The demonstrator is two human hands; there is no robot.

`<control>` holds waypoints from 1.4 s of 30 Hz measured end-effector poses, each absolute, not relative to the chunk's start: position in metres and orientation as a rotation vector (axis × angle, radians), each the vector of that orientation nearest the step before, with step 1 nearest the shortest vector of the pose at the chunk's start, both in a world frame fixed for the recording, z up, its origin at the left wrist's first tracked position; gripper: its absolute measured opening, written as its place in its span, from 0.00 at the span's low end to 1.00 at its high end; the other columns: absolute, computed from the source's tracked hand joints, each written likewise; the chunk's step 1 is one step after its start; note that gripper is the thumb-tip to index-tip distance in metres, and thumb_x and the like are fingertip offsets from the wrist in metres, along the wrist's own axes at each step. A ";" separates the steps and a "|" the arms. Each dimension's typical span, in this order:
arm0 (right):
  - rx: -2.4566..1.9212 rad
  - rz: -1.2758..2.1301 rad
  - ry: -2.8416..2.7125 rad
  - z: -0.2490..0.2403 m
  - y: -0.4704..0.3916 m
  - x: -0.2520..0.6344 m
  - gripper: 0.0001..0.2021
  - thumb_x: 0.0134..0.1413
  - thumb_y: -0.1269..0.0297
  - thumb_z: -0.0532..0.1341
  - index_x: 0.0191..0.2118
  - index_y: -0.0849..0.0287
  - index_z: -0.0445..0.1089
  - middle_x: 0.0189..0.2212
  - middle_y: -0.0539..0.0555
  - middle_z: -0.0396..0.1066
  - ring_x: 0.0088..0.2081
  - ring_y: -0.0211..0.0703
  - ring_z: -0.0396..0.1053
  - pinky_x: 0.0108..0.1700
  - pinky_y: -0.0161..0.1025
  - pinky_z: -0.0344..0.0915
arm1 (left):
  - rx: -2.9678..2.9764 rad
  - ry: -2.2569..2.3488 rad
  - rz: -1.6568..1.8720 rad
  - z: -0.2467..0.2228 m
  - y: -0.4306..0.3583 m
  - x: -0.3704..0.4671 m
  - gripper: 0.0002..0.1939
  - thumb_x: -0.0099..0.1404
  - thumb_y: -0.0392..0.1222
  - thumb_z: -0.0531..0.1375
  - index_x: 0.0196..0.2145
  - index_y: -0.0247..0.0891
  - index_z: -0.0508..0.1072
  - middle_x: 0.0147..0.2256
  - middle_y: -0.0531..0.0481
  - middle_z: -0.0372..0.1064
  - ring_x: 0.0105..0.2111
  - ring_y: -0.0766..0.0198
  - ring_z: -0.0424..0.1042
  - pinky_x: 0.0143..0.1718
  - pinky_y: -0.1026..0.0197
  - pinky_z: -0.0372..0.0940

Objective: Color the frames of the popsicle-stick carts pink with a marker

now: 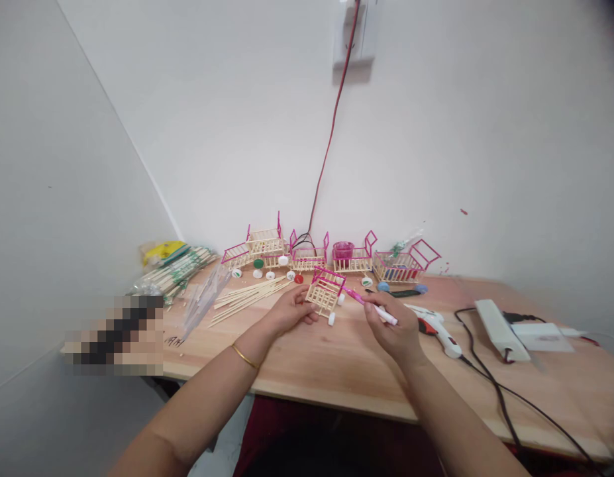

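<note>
A small stick-built cart [324, 296] with white wheels and a pink top rim is held up in my left hand [293, 309], its fingers closed on the cart's left side. My right hand [397, 326] grips a paint marker [383, 314] with a white barrel and a pink-stained front. The marker's tip is at the cart's pink bar, on its right side. Whether the tip touches the bar is too small to tell. Behind my hands, similar carts [309, 259] with pink rims stand in a row along the wall.
Loose sticks [252, 297] and a clear plastic sleeve [204, 298] lie to the left, near bundled sticks [180, 278]. On the right are a glue gun [438, 326], a power strip [500, 330] and black cables [490, 377]. A pink cup [343, 251] sits in one cart at the back.
</note>
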State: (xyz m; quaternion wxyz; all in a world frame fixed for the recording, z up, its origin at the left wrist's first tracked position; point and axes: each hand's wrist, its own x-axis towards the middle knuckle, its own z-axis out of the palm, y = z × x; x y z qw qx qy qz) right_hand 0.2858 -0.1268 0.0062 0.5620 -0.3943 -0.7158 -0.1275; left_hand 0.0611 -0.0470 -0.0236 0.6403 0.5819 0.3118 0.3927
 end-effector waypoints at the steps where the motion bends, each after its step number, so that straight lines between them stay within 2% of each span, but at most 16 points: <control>1: -0.930 -0.302 -1.690 0.006 -0.127 0.286 0.04 0.58 0.70 0.59 0.36 0.57 0.71 0.28 0.51 0.73 0.27 0.38 0.71 0.30 0.35 0.66 | 1.330 0.713 0.896 -0.024 -0.047 0.061 0.29 0.53 0.41 0.69 0.52 0.36 0.67 0.38 0.45 0.73 0.26 0.68 0.75 0.27 0.66 0.67; 15: -0.939 -0.276 -1.694 0.006 -0.126 0.285 0.04 0.58 0.70 0.59 0.36 0.57 0.71 0.27 0.50 0.72 0.27 0.39 0.71 0.30 0.35 0.66 | 1.330 0.722 0.901 -0.024 -0.046 0.062 0.28 0.53 0.40 0.69 0.51 0.36 0.67 0.37 0.47 0.73 0.25 0.68 0.75 0.26 0.67 0.67; 28: -0.958 -0.314 -1.687 0.007 -0.127 0.286 0.04 0.58 0.68 0.59 0.37 0.57 0.72 0.28 0.52 0.75 0.28 0.40 0.73 0.31 0.36 0.68 | 1.322 0.721 0.892 -0.024 -0.047 0.061 0.32 0.51 0.44 0.70 0.52 0.35 0.65 0.35 0.48 0.73 0.25 0.68 0.75 0.25 0.68 0.68; 35: -0.982 -0.312 -1.580 0.007 -0.129 0.290 0.04 0.57 0.67 0.59 0.33 0.57 0.71 0.27 0.52 0.75 0.27 0.41 0.73 0.30 0.37 0.69 | 1.545 0.807 0.816 -0.023 -0.053 0.062 0.29 0.57 0.47 0.66 0.54 0.35 0.66 0.33 0.47 0.74 0.17 0.69 0.71 0.14 0.72 0.59; 40: -0.943 -0.312 -1.532 0.006 -0.130 0.287 0.03 0.57 0.67 0.60 0.34 0.57 0.71 0.28 0.53 0.76 0.28 0.42 0.74 0.30 0.37 0.69 | 1.695 0.853 0.878 -0.020 -0.059 0.063 0.25 0.57 0.45 0.66 0.51 0.33 0.70 0.36 0.44 0.75 0.19 0.71 0.69 0.18 0.68 0.66; 42: -0.904 -0.310 -1.573 0.006 -0.130 0.284 0.03 0.56 0.69 0.61 0.36 0.57 0.71 0.30 0.53 0.76 0.30 0.43 0.74 0.32 0.38 0.70 | 1.716 0.847 0.864 -0.019 -0.060 0.064 0.25 0.57 0.46 0.66 0.51 0.33 0.71 0.36 0.44 0.75 0.18 0.71 0.69 0.18 0.67 0.66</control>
